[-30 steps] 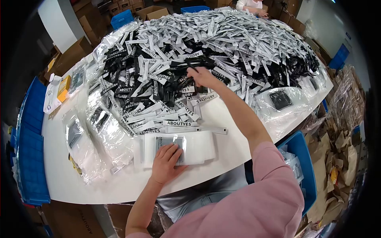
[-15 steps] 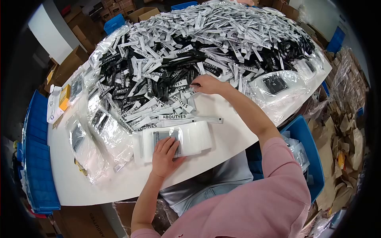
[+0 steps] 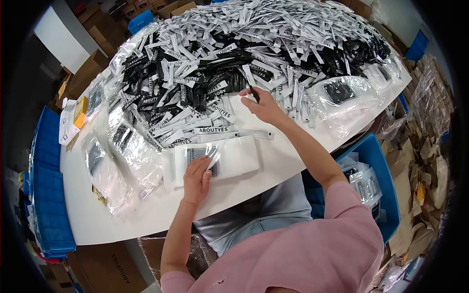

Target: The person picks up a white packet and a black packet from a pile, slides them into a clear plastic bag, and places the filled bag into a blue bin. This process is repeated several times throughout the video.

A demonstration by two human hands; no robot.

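My left hand (image 3: pixel 197 179) lies with fingers stretched out over a stack of clear plastic bags (image 3: pixel 240 157) with a grey printed panel. The top bag is slightly raised and shiny by the fingertips. Farther forward, my right hand (image 3: pixel 266 107) grips a thin black stick packet (image 3: pixel 254 94) between thumb and fingers. Just beyond it rises a large heap of white and black stick packets (image 3: pixel 198 78), many printed ABOUTYES. A white stick packet (image 3: pixel 213 130) lies crosswise right behind the bag stack.
Filled clear bags lie to the left (image 3: pixel 124 141) and right (image 3: pixel 339 93) on the white table (image 3: pixel 220 207). A small yellow box (image 3: pixel 80 113) stands near its left edge, beside blue bins (image 3: pixel 46 195). By my right side, a blue bin (image 3: pixel 386 195) contains packed bags.
My right hand has drawn back slightly from the heap and moved right, and a black stick packet now shows in it. My left hand stays on the bag stack, its fingers shifted a little.
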